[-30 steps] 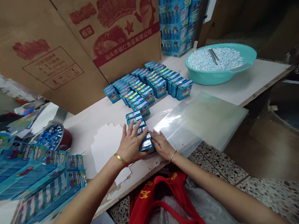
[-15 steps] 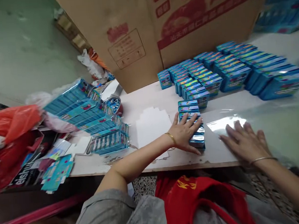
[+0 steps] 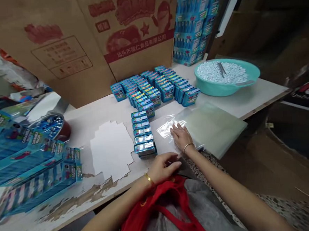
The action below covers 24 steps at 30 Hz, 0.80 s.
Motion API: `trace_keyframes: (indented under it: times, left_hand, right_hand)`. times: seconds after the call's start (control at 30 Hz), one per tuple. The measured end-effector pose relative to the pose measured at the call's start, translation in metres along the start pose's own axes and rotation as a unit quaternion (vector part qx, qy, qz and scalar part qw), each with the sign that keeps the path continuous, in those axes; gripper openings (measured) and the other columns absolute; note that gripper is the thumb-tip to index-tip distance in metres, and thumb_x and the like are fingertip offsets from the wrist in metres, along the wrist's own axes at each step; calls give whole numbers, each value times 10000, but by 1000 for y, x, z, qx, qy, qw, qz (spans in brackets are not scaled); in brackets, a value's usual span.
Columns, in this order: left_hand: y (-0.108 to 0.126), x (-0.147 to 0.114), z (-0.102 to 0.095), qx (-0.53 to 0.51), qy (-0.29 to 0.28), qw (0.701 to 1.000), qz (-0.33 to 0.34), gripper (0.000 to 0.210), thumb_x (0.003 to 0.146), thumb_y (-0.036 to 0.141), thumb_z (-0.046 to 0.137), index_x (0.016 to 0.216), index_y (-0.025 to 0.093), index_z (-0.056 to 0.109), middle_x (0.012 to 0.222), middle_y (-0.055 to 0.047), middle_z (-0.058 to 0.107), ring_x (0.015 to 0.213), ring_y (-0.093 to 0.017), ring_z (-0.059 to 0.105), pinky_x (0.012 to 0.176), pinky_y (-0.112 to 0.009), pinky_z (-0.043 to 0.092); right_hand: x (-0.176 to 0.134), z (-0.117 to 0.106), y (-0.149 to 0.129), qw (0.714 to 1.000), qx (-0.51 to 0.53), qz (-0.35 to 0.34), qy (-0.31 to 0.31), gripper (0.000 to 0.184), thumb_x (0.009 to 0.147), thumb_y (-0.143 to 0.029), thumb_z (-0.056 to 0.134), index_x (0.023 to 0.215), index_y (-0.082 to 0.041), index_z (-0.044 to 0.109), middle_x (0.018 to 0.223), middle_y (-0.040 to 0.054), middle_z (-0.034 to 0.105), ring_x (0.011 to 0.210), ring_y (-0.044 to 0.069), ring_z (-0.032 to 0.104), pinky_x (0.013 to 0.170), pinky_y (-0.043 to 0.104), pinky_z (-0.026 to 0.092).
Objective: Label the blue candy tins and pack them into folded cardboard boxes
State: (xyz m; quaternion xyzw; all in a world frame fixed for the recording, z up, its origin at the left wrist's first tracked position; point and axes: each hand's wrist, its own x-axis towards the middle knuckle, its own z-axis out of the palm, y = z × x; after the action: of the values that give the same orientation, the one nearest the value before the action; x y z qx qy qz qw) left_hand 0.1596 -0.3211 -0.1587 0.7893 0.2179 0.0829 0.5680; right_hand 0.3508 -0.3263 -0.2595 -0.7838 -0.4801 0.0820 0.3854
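Observation:
My right hand [image 3: 181, 137] lies flat, fingers extended, on the left part of a stack of clear plastic bags [image 3: 215, 125]. A glare patch covers the film under the fingertips. Close to the table's front edge is my left hand [image 3: 164, 167], fingers bent and thumb apart from them, beside the near corner of the plastic; I see nothing held in it. Just beyond this hand stands a short row of blue small candy boxes [image 3: 144, 147]. Left of that row lies a loose pile of white cards [image 3: 111, 149].
More blue boxes [image 3: 166, 90] stand in rows before a large carton [image 3: 140, 57]. A turquoise basin [image 3: 221, 88] of white pieces is at right. Packed display boxes [image 3: 36, 150] and a bowl [image 3: 65, 129] of blue wrapped pieces sit at left. Wrapped stacks [image 3: 189, 40] rise behind.
The view has swung right, bringing the basin into sight. My left hand has left the row of boxes and come back to the table's edge. My right hand remains on the plastic.

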Motion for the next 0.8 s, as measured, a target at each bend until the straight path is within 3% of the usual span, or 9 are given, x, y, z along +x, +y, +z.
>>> trace_keyframes:
  times: [0.1, 0.17, 0.33, 0.4, 0.5, 0.63, 0.73, 0.8]
  left_hand:
    - [-25, 33, 22, -182, 155, 964, -115, 426, 775, 396, 658, 1116, 162, 555, 1042, -101, 634, 801, -150, 632, 685, -267, 529]
    - [-32, 57, 30, -253, 218, 931, -147, 486, 739, 376, 695, 1134, 165, 508, 1030, -86, 596, 723, -113, 612, 608, -226, 512]
    - [-26, 92, 33, -217, 318, 915, -117, 593, 691, 317, 730, 1176, 192, 413, 765, 39, 556, 450, -38, 485, 434, -154, 367]
    - [-23, 95, 30, -201, 324, 921, -79, 572, 711, 288, 702, 1186, 206, 393, 757, 42, 575, 447, -50, 518, 437, -155, 369]
    - [-22, 94, 27, -182, 281, 941, -45, 330, 766, 302, 629, 1046, 188, 495, 829, -17, 630, 578, -113, 633, 469, -175, 414]
    - [-23, 92, 27, -156, 202, 963, -84, 184, 746, 317, 645, 810, 150, 603, 697, -35, 643, 585, -136, 623, 501, -205, 432]
    - [-22, 90, 28, -230, 199, 944, -128, 296, 698, 333, 710, 900, 154, 587, 666, -30, 665, 566, -130, 606, 537, -221, 451]
    - [-18, 87, 28, -283, 211, 925, -140, 359, 663, 311, 750, 936, 167, 567, 757, -51, 697, 625, -134, 626, 590, -233, 472]
  right_hand:
    - [4, -4, 5, 993, 118, 9, 27, 345, 924, -378, 404, 1019, -237, 703, 1242, 55, 625, 1303, 254, 429, 1119, 537, 206]
    - [6, -9, 6, 980, 190, 30, 48, 375, 917, -444, 406, 1014, -240, 705, 1213, 61, 643, 1274, 247, 467, 1120, 529, 218]
    - [7, -23, 2, 923, 367, 83, 79, 387, 842, -525, 529, 992, -220, 715, 1176, 70, 663, 1249, 251, 492, 1080, 475, 330]
    - [7, -27, 1, 909, 396, 99, 83, 388, 829, -516, 554, 994, -204, 714, 1163, 77, 669, 1206, 250, 531, 1056, 457, 365]
    - [9, -29, 2, 910, 392, 106, 87, 399, 829, -512, 549, 1013, -195, 709, 1153, 86, 673, 1163, 247, 562, 1032, 447, 389]
    - [11, -27, 3, 928, 336, 107, 117, 430, 842, -525, 512, 1034, -191, 703, 1111, 85, 690, 1143, 244, 571, 1017, 433, 400]
    - [11, -25, 1, 938, 303, 106, 134, 431, 860, -533, 477, 1036, -209, 700, 1139, 71, 680, 1139, 240, 573, 1029, 440, 386]
    - [11, -24, -1, 943, 285, 106, 137, 436, 872, -539, 450, 1043, -222, 696, 1136, 63, 683, 1118, 241, 587, 1039, 461, 370]
